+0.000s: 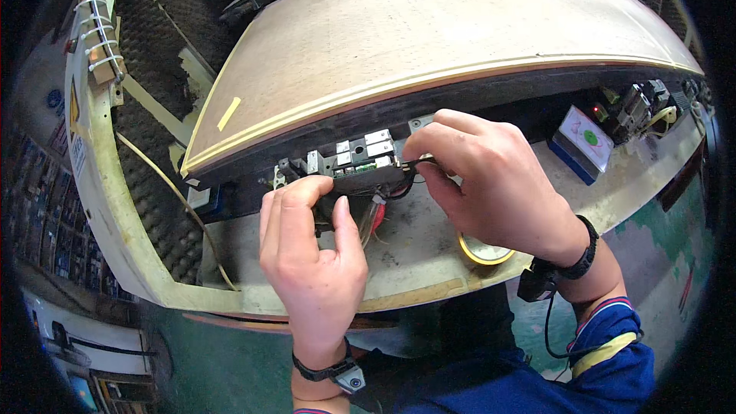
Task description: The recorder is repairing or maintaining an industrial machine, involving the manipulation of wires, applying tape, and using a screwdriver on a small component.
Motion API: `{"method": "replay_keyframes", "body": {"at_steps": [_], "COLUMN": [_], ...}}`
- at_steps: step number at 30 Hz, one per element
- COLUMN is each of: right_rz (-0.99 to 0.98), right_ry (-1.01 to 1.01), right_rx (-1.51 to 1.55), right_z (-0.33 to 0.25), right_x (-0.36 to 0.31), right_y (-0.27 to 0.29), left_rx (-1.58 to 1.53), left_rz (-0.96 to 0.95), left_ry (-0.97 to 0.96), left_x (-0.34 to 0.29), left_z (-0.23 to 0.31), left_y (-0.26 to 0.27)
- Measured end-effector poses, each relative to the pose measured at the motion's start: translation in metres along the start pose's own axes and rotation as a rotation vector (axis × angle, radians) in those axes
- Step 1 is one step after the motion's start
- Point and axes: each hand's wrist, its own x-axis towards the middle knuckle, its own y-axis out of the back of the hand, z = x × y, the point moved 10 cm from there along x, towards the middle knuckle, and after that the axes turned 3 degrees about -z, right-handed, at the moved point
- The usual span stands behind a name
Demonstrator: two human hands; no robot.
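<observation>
A dark metal device (368,175) with silver blocks and a green circuit board sits below the front edge of a broad wooden panel. My left hand (310,238) curls its fingers around the device's left end, the index fingertip touching its front and the thumb raised beside it. Over the right end, my right hand (487,176) pinches a thin black cable (418,162) between thumb and bent index finger; part of the cable is hidden behind the fingers. Loose wires (376,218) and a small red part (379,216) hang under the device.
A yellow tape roll (484,250) lies on the pale ledge below my right hand. Farther right are a blue-and-white box (583,142) and another wired metal unit (640,111). The wooden panel (429,23) spreads behind; a tan cable (176,192) runs along the left.
</observation>
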Motion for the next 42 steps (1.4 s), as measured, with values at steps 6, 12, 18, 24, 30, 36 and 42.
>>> {"method": "replay_keyframes", "body": {"at_steps": [6, 12, 18, 24, 30, 36, 42], "right_rz": [-0.027, -0.069, -0.052, -0.019, 0.011, 0.02, -0.007], "right_ry": [-0.022, 0.021, 0.031, 0.007, -0.001, 0.037, 0.133], "right_rx": [0.033, -0.011, -0.02, -0.028, -0.093, -0.137, -0.165], "right_z": [-0.001, -0.003, -0.004, -0.004, -0.008, -0.01, -0.011], "right_x": [-0.001, -0.001, -0.003, -0.003, -0.004, -0.005, -0.005], "right_y": [0.001, -0.001, -0.001, -0.003, -0.007, -0.01, -0.009], "left_rx": [-0.016, 0.002, 0.047, 0.05, 0.009, 0.009, 0.004], "left_rz": [0.029, 0.015, -0.03, 0.001, 0.034, 0.036, 0.05], "left_ry": [-0.023, -0.05, -0.059, -0.037, 0.01, 0.007, -0.008], "left_x": [0.0, 0.002, 0.012, 0.014, 0.013, 0.012, 0.012], "left_z": [0.002, 0.006, 0.012, 0.012, 0.005, 0.004, 0.006], "left_y": [0.0, 0.002, -0.002, -0.003, -0.003, 0.002, 0.002]}}
